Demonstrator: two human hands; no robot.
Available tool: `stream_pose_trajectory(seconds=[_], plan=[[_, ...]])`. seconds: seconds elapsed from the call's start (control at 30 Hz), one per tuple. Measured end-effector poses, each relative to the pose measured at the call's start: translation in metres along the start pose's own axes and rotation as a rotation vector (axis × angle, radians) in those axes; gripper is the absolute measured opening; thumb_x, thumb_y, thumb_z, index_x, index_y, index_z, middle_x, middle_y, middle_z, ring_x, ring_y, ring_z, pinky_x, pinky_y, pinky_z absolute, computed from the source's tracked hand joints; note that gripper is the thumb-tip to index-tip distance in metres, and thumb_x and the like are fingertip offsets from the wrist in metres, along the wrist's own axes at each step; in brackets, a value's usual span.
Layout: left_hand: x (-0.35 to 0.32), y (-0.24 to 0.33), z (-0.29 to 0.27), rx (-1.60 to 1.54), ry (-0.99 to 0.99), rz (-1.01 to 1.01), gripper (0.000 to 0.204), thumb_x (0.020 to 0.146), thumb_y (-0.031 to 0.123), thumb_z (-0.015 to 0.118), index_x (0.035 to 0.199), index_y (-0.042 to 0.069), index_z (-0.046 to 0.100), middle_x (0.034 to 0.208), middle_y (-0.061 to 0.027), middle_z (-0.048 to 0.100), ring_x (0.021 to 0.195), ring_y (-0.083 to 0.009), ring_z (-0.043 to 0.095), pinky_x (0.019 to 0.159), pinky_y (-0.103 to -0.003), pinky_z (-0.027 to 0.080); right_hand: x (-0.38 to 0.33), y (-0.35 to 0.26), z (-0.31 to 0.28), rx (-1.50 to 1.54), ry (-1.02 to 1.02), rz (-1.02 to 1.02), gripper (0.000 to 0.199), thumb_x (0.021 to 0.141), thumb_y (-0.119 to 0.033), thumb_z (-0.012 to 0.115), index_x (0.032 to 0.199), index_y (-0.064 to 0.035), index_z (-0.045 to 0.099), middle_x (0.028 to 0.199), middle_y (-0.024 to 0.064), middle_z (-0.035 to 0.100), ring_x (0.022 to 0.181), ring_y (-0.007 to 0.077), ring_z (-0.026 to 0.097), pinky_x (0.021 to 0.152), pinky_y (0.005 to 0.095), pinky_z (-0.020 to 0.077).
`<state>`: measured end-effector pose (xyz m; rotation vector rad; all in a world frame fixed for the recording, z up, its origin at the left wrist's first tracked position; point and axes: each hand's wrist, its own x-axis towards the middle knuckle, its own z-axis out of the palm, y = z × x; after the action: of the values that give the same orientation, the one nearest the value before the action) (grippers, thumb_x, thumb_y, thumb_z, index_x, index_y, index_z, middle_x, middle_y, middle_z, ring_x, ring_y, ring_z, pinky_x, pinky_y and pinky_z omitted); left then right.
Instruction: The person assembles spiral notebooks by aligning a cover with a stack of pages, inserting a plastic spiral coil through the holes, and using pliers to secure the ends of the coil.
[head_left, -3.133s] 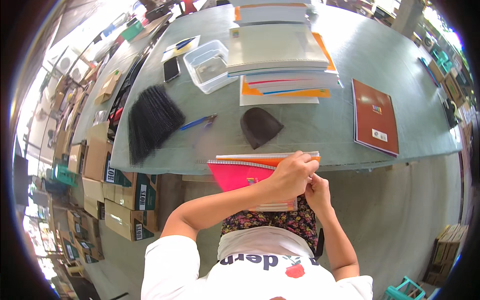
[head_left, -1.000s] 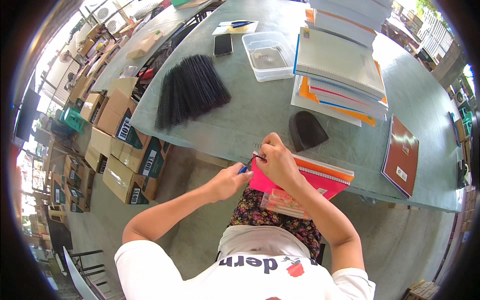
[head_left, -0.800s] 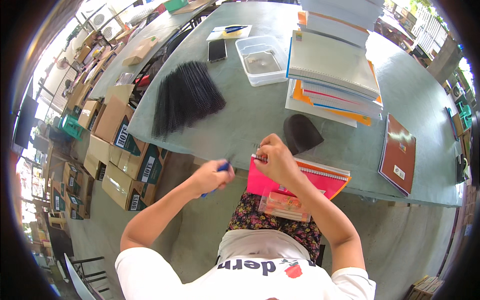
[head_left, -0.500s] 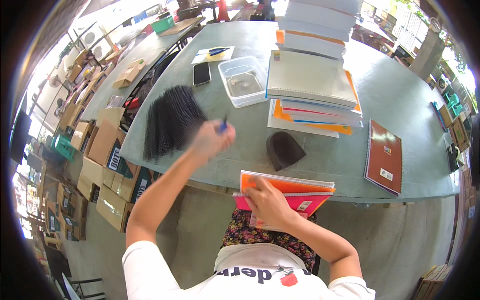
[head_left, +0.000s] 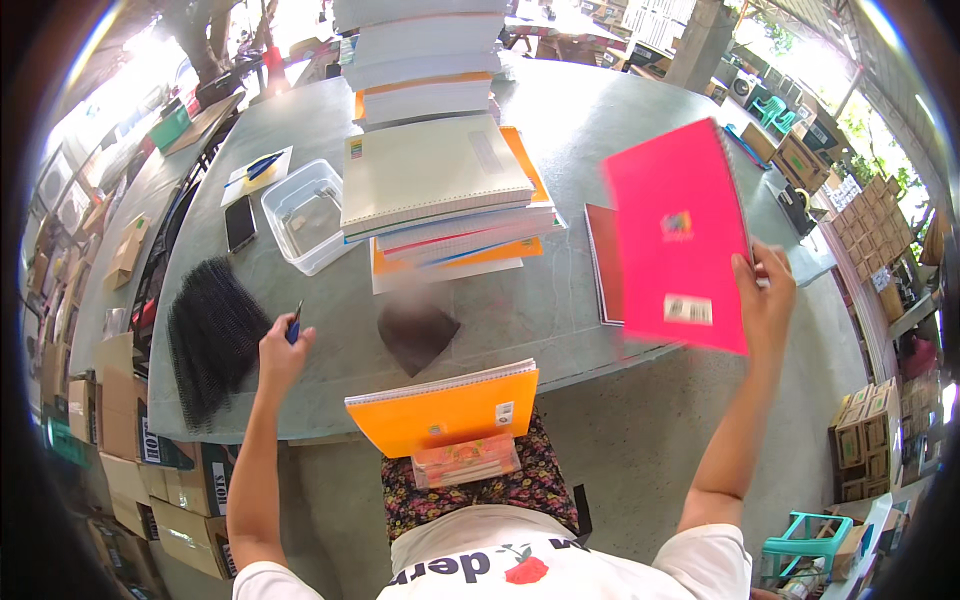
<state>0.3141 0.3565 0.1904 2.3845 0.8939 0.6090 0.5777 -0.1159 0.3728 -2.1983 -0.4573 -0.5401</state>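
Observation:
My right hand (head_left: 765, 300) grips a bright pink spiral notebook (head_left: 665, 235) by its right edge. The notebook is raised over the right side of the table and partly hides a brown notebook (head_left: 604, 262) lying there. Closed around a small blue-handled tool (head_left: 294, 328) with a thin dark tip, my left hand (head_left: 284, 355) is beside a bundle of black plastic spiral coils (head_left: 212, 335). An orange spiral notebook (head_left: 450, 408) leans at the table's front edge over my lap, above a floral-patterned pack (head_left: 465, 462).
A tall stack of notebooks (head_left: 435, 170) stands mid-table behind a dark rounded block (head_left: 415, 338). To its left are a clear plastic tub (head_left: 305, 220), a phone (head_left: 240, 224) and another blue tool (head_left: 263, 166) on paper. Cardboard boxes (head_left: 185, 535) line the left floor.
The pink notebook has gone from my lap up and right, in my right hand, uncovering the orange one. My left hand, tool still in it, is lower beside the coils. The view has turned right.

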Motion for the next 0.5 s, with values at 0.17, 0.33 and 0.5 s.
stream_pose_trajectory(seconds=[0.17, 0.33, 0.5], plan=[[-0.025, -0.002, 0.032, 0.328, 0.225, 0.136, 0.038, 0.076, 0.026, 0.066, 0.107, 0.004, 0.057, 0.094, -0.0141, 0.058, 0.089, -0.0331, 0.055, 0.075, -0.042, 0.043, 0.055, 0.059, 0.097, -0.453, 0.057, -0.286, 0.037, 0.074, -0.008, 0.06, 0.111, -0.0036, 0.061, 0.082, 0.0156, 0.055, 0.07, 0.0272, 0.06, 0.063, 0.0368, 0.0496], [-0.032, 0.001, 0.028, 0.342, 0.251, 0.12, 0.036, 0.077, 0.024, 0.065, 0.108, 0.007, 0.057, 0.093, -0.012, 0.056, 0.091, -0.031, 0.052, 0.076, -0.041, 0.041, 0.08, 0.105, 0.11, -0.551, 0.041, -0.286, 0.028, 0.074, -0.007, 0.059, 0.101, -0.0068, 0.064, 0.091, 0.0152, 0.055, 0.083, 0.0333, 0.059, 0.072, 0.0425, 0.0501], [-0.039, 0.004, 0.019, 0.372, 0.259, 0.087, 0.036, 0.077, 0.023, 0.065, 0.107, 0.007, 0.057, 0.093, -0.0114, 0.056, 0.091, -0.0301, 0.052, 0.077, -0.04, 0.04, 0.125, 0.05, 0.033, -0.942, 0.071, -0.338, 0.015, 0.074, -0.005, 0.055, 0.084, -0.0089, 0.066, 0.096, 0.0083, 0.055, 0.096, 0.026, 0.053, 0.079, 0.0396, 0.0445]])
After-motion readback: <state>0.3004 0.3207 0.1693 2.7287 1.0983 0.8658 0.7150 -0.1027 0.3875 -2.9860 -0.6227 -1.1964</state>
